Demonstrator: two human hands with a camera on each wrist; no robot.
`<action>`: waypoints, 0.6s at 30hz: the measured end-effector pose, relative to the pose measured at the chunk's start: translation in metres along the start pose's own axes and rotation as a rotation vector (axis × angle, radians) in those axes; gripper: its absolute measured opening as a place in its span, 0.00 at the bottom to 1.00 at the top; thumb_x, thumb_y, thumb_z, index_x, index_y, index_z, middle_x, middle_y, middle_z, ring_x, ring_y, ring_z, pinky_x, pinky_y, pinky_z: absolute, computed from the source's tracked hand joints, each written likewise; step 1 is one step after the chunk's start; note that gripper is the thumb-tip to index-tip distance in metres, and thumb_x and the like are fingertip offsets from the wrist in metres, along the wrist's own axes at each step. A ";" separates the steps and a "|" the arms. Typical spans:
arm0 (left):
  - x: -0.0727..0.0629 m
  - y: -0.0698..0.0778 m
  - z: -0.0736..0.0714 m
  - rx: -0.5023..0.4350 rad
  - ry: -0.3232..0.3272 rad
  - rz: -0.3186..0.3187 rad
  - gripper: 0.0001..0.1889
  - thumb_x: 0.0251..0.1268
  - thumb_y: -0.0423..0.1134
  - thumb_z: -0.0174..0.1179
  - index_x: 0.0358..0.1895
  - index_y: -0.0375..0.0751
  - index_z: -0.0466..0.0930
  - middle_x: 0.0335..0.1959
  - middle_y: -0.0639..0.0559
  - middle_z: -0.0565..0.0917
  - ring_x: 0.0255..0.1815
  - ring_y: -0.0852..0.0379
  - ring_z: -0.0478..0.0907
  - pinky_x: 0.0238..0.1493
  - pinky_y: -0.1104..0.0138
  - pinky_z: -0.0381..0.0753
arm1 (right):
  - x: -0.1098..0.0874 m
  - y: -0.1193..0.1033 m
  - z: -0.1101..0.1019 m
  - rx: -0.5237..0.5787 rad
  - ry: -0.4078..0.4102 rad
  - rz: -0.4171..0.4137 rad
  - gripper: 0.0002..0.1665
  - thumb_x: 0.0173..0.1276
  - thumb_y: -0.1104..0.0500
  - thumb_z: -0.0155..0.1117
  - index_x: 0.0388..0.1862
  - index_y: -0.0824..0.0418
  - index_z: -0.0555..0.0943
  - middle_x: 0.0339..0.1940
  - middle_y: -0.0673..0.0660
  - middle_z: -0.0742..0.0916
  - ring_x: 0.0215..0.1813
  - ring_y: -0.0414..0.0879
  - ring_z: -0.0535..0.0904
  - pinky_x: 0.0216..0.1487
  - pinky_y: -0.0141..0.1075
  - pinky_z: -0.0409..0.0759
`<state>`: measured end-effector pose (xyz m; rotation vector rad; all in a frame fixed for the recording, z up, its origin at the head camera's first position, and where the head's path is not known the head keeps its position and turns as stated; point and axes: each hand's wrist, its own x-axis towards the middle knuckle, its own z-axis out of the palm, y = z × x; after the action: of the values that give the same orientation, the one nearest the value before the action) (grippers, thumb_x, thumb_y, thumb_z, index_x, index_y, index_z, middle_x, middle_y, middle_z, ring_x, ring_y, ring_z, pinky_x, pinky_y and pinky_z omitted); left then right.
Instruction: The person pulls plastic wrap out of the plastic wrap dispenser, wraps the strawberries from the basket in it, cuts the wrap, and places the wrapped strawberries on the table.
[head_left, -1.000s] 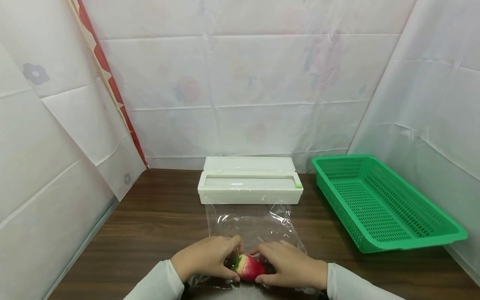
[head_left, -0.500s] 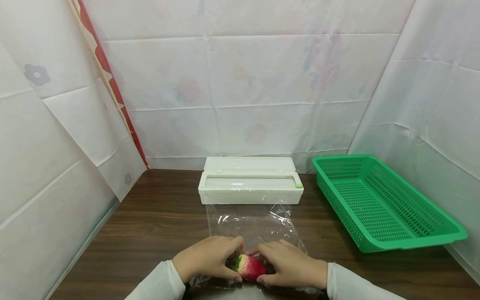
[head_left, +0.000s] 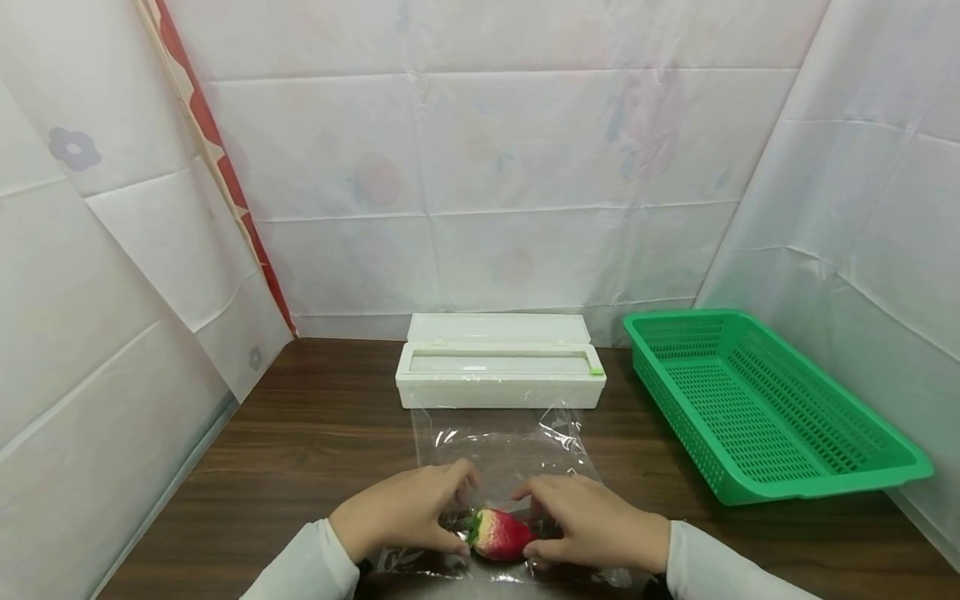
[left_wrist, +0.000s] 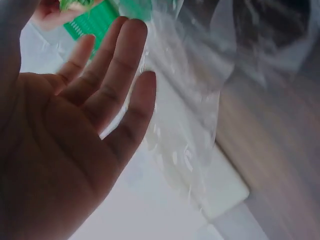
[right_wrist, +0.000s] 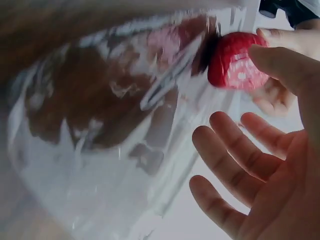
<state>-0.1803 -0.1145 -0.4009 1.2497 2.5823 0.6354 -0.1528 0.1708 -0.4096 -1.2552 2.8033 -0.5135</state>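
A red strawberry [head_left: 501,535], pale yellow toward its green leafy end, lies on clear plastic wrap [head_left: 495,454] near the table's front edge. My left hand [head_left: 405,510] is beside the leafy end, its thumb tip close to the leaves. On the other side, my right hand [head_left: 596,523] has its thumb right at the red tip. Fingers of both hands are relaxed and spread apart around the fruit. In the right wrist view the strawberry [right_wrist: 235,62] sits by the right thumb, with the wrap [right_wrist: 115,145] shining to the left.
The wrap runs back to a white cling film dispenser [head_left: 501,393] with its lid raised. At the right stands a green perforated basket [head_left: 825,485]. White patterned sheets [head_left: 480,167] enclose the dark wooden table [head_left: 300,467] at the back and sides.
Both hands have moved apart from the strawberry, the left one leftward and the right one rightward, loosening their fingers. The strawberry stays in nearly the same place.
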 end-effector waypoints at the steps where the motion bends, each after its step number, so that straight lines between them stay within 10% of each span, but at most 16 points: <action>1: -0.002 0.000 -0.002 -0.008 -0.008 -0.015 0.29 0.51 0.48 0.78 0.52 0.46 0.71 0.35 0.63 0.79 0.32 0.69 0.75 0.35 0.71 0.78 | -0.002 0.001 -0.002 -0.005 0.005 0.002 0.24 0.64 0.40 0.72 0.52 0.49 0.77 0.36 0.38 0.82 0.38 0.31 0.77 0.41 0.35 0.79; 9: -0.017 0.003 -0.008 -0.074 -0.088 -0.074 0.12 0.47 0.37 0.78 0.24 0.51 0.80 0.15 0.70 0.75 0.18 0.75 0.71 0.22 0.77 0.74 | -0.021 0.014 -0.005 -0.057 -0.067 -0.132 0.19 0.59 0.34 0.73 0.28 0.41 0.76 0.21 0.30 0.71 0.25 0.22 0.64 0.33 0.24 0.64; 18: -0.018 -0.002 0.006 -0.104 -0.151 -0.065 0.18 0.40 0.43 0.83 0.26 0.53 0.79 0.21 0.68 0.76 0.23 0.73 0.73 0.26 0.77 0.76 | -0.026 0.017 0.003 -0.095 -0.105 -0.196 0.21 0.47 0.41 0.81 0.27 0.42 0.75 0.24 0.31 0.71 0.28 0.21 0.63 0.33 0.21 0.62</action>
<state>-0.1684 -0.1278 -0.4074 1.1313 2.4234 0.6286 -0.1466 0.1995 -0.4204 -1.5370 2.6626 -0.3128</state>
